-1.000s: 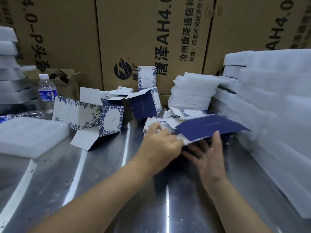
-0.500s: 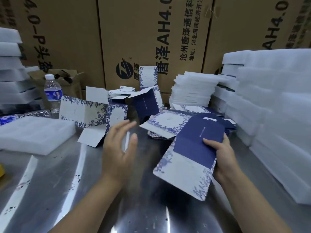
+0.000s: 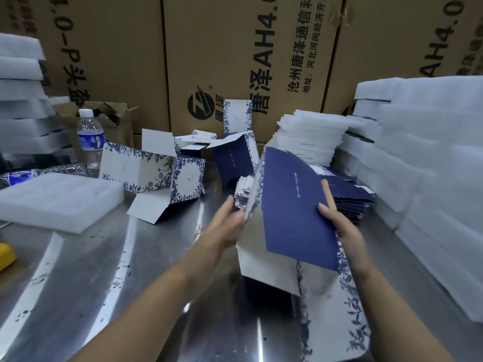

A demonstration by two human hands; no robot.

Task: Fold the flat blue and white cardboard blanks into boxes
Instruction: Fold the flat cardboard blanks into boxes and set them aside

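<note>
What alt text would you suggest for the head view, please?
A flat blue and white cardboard blank is held above a steel table, the right hand gripping its right edge, the left hand touching its left. Behind stand a half-folded box, a water bottle and white foam stacks.

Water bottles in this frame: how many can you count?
2. An upright bottle stands back left, beside the small open carton. What looks like a crushed bottle lies at the left edge behind the foam slab. Others may be hidden.

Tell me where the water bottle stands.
The water bottle stands upright far left in the head view, behind the foam slab, left of the half-folded box.
</note>
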